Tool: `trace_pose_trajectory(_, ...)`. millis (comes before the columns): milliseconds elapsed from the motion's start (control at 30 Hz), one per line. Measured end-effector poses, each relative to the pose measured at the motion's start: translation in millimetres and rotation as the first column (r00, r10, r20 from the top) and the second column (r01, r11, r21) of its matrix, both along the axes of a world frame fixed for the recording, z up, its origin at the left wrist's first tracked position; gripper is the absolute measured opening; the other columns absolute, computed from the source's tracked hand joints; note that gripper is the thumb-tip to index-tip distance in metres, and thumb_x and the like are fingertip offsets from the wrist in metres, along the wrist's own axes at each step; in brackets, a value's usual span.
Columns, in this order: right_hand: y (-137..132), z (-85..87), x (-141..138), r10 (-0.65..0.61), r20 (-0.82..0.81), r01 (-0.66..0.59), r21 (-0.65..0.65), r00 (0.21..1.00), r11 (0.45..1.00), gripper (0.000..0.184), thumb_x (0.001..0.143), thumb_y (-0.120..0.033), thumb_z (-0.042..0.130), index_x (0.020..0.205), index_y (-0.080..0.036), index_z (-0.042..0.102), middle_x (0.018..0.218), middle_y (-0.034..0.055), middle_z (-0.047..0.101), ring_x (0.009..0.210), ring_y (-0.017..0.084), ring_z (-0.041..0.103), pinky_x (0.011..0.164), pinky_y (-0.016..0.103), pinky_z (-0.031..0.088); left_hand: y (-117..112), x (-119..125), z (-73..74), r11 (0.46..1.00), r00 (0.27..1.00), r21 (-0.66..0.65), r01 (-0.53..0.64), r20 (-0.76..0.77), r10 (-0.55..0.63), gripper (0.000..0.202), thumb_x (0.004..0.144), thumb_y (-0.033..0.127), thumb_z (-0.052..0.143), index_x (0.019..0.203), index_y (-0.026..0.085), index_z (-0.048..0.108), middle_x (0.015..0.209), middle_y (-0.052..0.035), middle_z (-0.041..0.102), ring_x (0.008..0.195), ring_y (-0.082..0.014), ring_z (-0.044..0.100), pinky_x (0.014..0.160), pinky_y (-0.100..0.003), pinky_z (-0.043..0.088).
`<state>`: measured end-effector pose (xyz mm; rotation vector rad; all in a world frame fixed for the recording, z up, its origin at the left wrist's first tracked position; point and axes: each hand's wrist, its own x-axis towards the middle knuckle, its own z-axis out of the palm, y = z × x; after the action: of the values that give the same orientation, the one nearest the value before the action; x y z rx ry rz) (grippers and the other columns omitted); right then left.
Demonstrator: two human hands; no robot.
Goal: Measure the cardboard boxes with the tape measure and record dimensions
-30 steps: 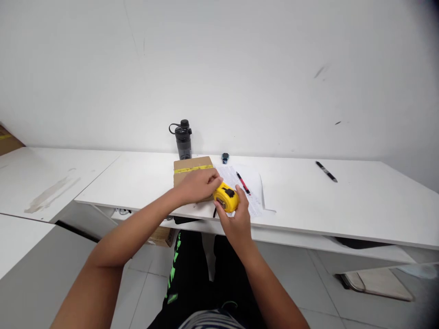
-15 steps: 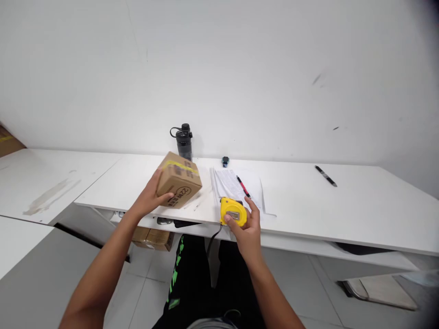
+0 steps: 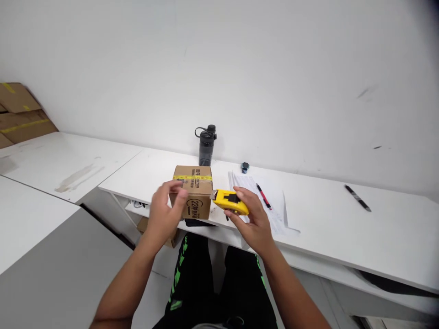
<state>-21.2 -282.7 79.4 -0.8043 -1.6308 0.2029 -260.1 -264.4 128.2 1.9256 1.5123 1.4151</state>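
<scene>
A small brown cardboard box (image 3: 197,208) with printed writing and yellow tape across its top sits at the front edge of the white desk. My left hand (image 3: 164,212) is at the box's left front corner, thumb and fingers apart; whether it touches the cardboard I cannot tell. In my right hand (image 3: 255,217) is a yellow tape measure (image 3: 229,201), gripped between thumb and fingers. Its metal tip points left, close to the box's right front edge. A dark wrist strap is partly visible below the case.
Behind the box stands a dark water bottle (image 3: 206,148). To the right lie a watch (image 3: 244,167), paper sheets (image 3: 276,201) with a red-and-black pen (image 3: 264,196), and a black-and-grey pen (image 3: 357,198). Larger cartons (image 3: 25,121) stand at far left. A shelf runs under the desk.
The box was tilted in my left hand and now rests upright on the desk, with that hand loosened. My right hand has turned the tape measure and brought it beside the box.
</scene>
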Motion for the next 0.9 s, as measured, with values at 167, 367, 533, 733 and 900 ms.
trace_pose_trajectory(167, 0, 23.1, 2, 0.008, 0.369, -0.061, 0.132, 0.929, 0.989, 0.078, 0.090, -0.004, 0.057, 0.152, -0.043, 0.028, 0.144, 0.0124, 0.042, 0.125, 0.024, 0.054, 0.091, 0.042, 0.058, -8, 24, 35.2, 0.842, 0.916, -0.381, 0.383, 0.041, -0.399, 0.036, 0.086, 0.057, 0.058, 0.090, 0.021, 0.062, 0.086, -0.0018, 0.065, 0.077, -0.0167, 0.059, 0.066, -0.028, 0.045)
trace_pose_trajectory(367, 7, 28.0, 15, -0.062, 0.611, -0.040, 0.152, 0.789, 0.988, 0.068, 0.096, -0.014, 0.053, 0.153, -0.038, 0.026, 0.117, 0.0118, 0.054, 0.093, 0.021, 0.062, 0.066, 0.031, 0.057, 15, 6, 32.0, 0.826, 0.927, -0.425, 0.370, 0.107, -0.360, 0.041, 0.079, 0.055, 0.066, 0.069, 0.020, 0.047, 0.062, 0.0042, 0.046, 0.054, -0.0102, 0.039, 0.051, -0.023, 0.029)
trace_pose_trajectory(533, 21, 27.1, 39, -0.120, 0.710, 0.075, 0.094, 0.694, 0.993, 0.037, 0.099, -0.029, 0.048, 0.136, -0.028, 0.046, 0.114, 0.0133, 0.058, 0.079, 0.019, 0.063, 0.052, 0.027, 0.052, 42, -30, 39.1, 0.906, 0.974, -0.362, 0.218, 0.134, -0.181, 0.039, 0.081, 0.050, 0.061, 0.061, 0.020, 0.046, 0.061, 0.0026, 0.048, 0.059, -0.0123, 0.043, 0.056, -0.025, 0.032)
trace_pose_trajectory(733, 43, 36.9, 49, -0.028, 0.791, 0.114, -0.054, 0.611, 0.992, 0.037, 0.098, -0.031, 0.046, 0.134, -0.028, 0.049, 0.116, 0.0110, 0.060, 0.073, 0.018, 0.063, 0.055, 0.030, 0.052, 73, -50, 32.8, 0.933, 0.992, -0.342, 0.111, 0.099, -0.082, 0.038, 0.079, 0.049, 0.061, 0.058, 0.020, 0.049, 0.061, 0.0012, 0.049, 0.063, -0.0147, 0.045, 0.062, -0.028, 0.034)
trace_pose_trajectory(900, 69, 65.2, 57, -0.003, 0.805, 0.195, -0.140, 0.593, 0.971, 0.045, 0.091, -0.022, 0.053, 0.134, -0.034, 0.052, 0.116, 0.0066, 0.061, 0.067, 0.015, 0.060, 0.057, 0.029, 0.047, 93, -50, 6.3, 0.932, 0.997, -0.364, 0.004, 0.078, 0.026, 0.036, 0.081, 0.050, 0.054, 0.062, 0.020, 0.047, 0.064, 0.0005, 0.047, 0.063, -0.0160, 0.043, 0.060, -0.030, 0.032)
